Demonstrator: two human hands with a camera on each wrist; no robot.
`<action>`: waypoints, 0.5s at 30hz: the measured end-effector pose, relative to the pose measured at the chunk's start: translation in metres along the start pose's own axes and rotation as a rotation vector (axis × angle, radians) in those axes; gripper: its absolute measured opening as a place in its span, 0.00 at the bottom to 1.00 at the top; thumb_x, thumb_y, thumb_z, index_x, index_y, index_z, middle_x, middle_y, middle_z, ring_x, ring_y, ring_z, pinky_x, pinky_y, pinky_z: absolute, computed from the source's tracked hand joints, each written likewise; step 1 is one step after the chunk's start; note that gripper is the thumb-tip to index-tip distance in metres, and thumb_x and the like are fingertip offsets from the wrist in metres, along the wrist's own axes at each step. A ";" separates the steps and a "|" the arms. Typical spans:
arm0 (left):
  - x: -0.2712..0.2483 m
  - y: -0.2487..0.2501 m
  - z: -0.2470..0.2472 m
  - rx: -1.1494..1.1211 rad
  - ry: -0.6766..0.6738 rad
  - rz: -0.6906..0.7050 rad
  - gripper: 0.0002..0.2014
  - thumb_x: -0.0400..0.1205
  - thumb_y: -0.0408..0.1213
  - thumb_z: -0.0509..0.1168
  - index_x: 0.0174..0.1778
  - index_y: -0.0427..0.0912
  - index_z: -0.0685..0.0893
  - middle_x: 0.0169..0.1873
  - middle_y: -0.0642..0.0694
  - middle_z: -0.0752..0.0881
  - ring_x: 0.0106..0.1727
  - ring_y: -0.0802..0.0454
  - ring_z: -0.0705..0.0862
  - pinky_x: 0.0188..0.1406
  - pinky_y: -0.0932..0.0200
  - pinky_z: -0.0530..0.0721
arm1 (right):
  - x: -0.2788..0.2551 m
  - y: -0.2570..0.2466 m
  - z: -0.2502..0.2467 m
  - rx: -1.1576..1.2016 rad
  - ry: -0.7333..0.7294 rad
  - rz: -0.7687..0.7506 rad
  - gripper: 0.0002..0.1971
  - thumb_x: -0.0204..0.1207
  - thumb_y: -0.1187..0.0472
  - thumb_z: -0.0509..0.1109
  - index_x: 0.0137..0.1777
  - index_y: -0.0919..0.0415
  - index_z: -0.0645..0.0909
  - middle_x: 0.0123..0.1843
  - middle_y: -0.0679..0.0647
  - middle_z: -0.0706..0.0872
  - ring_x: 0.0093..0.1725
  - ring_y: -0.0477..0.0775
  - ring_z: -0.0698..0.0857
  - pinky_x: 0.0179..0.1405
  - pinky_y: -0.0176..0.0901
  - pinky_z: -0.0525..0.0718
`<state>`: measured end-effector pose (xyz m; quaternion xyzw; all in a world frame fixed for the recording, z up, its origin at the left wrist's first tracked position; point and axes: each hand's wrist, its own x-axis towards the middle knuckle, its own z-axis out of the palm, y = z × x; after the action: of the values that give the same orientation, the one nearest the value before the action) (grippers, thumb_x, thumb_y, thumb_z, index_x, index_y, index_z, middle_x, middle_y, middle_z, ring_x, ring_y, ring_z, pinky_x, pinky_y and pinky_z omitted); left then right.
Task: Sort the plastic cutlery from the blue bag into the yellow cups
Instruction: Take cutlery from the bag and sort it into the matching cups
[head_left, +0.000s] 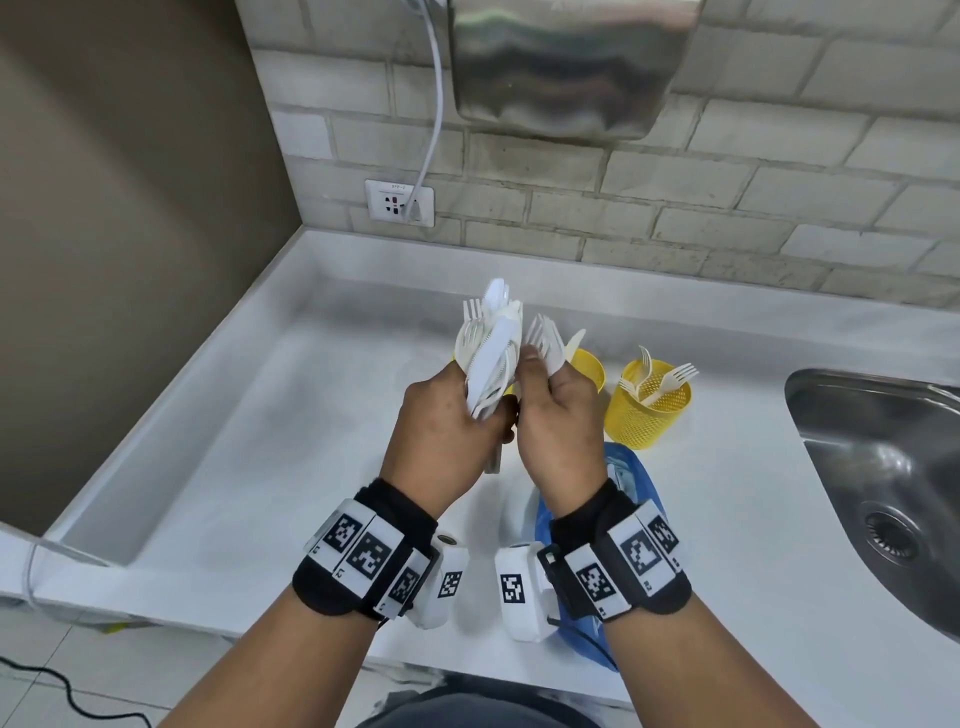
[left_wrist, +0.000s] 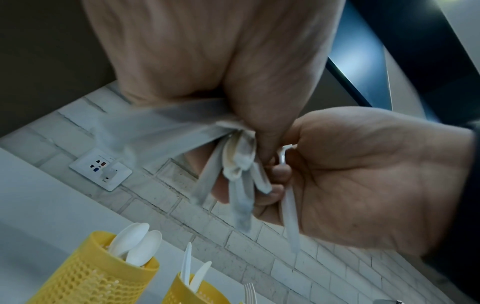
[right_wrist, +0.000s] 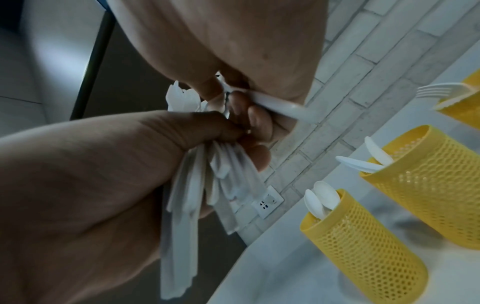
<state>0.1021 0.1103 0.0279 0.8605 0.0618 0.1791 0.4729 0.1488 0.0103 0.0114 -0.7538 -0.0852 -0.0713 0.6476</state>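
My left hand (head_left: 451, 415) grips a mixed bundle of white plastic cutlery (head_left: 491, 348), held upright above the counter. Close beside it, my right hand (head_left: 553, 400) pinches a few white forks (head_left: 545, 338) drawn out of that bundle. The right wrist view shows a fork handle (right_wrist: 281, 106) between its thumb and fingers. Three yellow mesh cups stand behind the hands: one with spoons (right_wrist: 363, 246), one with knives (right_wrist: 431, 185), one with forks (head_left: 647, 408). The blue bag (head_left: 631, 480) lies on the counter under my right wrist.
A white counter (head_left: 260, 441) runs to a brick-tile wall with a socket (head_left: 399, 202). A steel sink (head_left: 883, 467) is set in at the right. A metal appliance (head_left: 566, 62) hangs on the wall above the cups.
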 end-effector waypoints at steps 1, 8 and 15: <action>-0.002 -0.001 -0.001 0.001 -0.003 0.001 0.17 0.80 0.31 0.71 0.35 0.57 0.74 0.20 0.65 0.82 0.26 0.71 0.83 0.25 0.79 0.72 | 0.000 -0.002 0.001 0.010 0.039 -0.003 0.19 0.88 0.53 0.60 0.35 0.54 0.80 0.26 0.43 0.81 0.30 0.47 0.81 0.37 0.49 0.80; -0.012 -0.015 -0.001 -0.040 -0.080 -0.121 0.05 0.82 0.38 0.72 0.50 0.44 0.84 0.36 0.50 0.92 0.31 0.58 0.92 0.40 0.54 0.91 | 0.025 -0.031 -0.016 0.505 0.219 0.164 0.20 0.93 0.56 0.55 0.41 0.61 0.79 0.31 0.53 0.84 0.27 0.55 0.85 0.31 0.44 0.82; -0.008 -0.012 -0.007 -0.074 -0.060 -0.139 0.03 0.84 0.38 0.70 0.50 0.43 0.83 0.38 0.49 0.92 0.30 0.56 0.92 0.28 0.61 0.84 | 0.015 -0.032 -0.023 0.672 0.172 0.207 0.19 0.94 0.50 0.52 0.48 0.62 0.75 0.23 0.51 0.65 0.18 0.49 0.64 0.19 0.38 0.70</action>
<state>0.0932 0.1198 0.0191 0.8409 0.1007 0.1221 0.5175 0.1564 -0.0071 0.0487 -0.4947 0.0276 -0.0365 0.8679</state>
